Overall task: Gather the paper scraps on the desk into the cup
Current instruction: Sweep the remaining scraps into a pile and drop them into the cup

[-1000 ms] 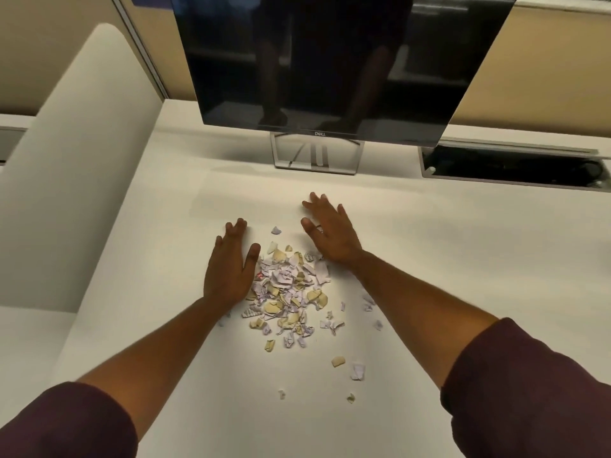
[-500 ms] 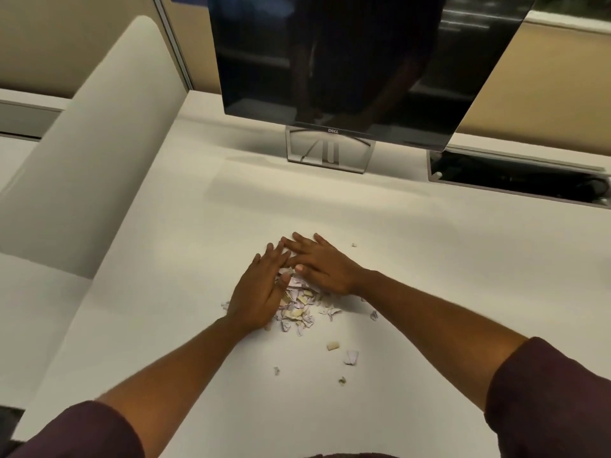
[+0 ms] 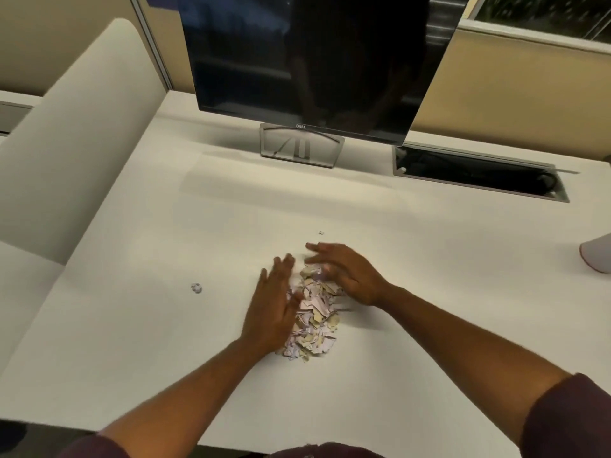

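A compact heap of pale purple and tan paper scraps (image 3: pixel 314 317) lies in the middle of the white desk (image 3: pixel 165 325). My left hand (image 3: pixel 272 309) lies flat against the heap's left side, fingers apart. My right hand (image 3: pixel 347 276) cups the heap's far right side, fingers spread. Neither hand holds anything. One stray scrap (image 3: pixel 196 288) lies to the left and a tiny one (image 3: pixel 321 232) lies beyond my right hand. At the right edge, part of a whitish object (image 3: pixel 598 256) shows, perhaps the cup.
A dark Dell monitor (image 3: pixel 314 61) on a silver stand (image 3: pixel 301 145) stands at the back of the desk. A black cable tray opening (image 3: pixel 479 175) is cut into the desk at back right. A pale partition panel (image 3: pixel 76 133) borders the left side.
Both hands swept inward and toward me, pushing the spread scraps into a tight heap. The view shifted, bringing the whitish object into sight at the right edge.
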Motion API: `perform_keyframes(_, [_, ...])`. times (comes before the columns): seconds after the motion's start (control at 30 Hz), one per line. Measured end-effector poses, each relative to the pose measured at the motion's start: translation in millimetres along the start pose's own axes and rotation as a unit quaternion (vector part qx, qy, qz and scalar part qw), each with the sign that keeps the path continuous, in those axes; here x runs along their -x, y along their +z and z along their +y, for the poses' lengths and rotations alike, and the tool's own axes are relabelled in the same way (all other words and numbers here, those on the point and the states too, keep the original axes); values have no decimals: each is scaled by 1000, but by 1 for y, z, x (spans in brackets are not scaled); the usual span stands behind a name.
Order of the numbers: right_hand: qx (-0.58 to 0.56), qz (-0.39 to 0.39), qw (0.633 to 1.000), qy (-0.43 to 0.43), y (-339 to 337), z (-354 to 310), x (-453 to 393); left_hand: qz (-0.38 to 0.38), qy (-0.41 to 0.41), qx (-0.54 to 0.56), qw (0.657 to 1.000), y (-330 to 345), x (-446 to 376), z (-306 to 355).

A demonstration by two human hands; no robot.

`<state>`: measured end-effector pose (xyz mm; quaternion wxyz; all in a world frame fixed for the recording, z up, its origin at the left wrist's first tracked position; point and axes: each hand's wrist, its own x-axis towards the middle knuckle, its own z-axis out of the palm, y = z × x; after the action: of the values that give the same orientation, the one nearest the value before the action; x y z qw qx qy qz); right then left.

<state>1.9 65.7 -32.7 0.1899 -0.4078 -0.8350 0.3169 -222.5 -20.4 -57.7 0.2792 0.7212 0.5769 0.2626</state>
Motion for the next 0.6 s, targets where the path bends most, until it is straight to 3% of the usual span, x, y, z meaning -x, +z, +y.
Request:
perform_keyframes(0.17, [-9,30,991,129,-14,18,-33,132,-132,-77,979,-50,13,-55])
perform_keyframes(0.27, [12,-12,985,171,-7,25,-45,141,-203,-91,965,-70,32,-85])
perform_keyframes(0.4, [67,-73,989,107,18,18,-30,88,-147,-116,978,-59,49,-76])
perform_keyframes(0.6, [26,-55,997,45,43,-9,40,57,-92,-77,991,-5,59,-19])
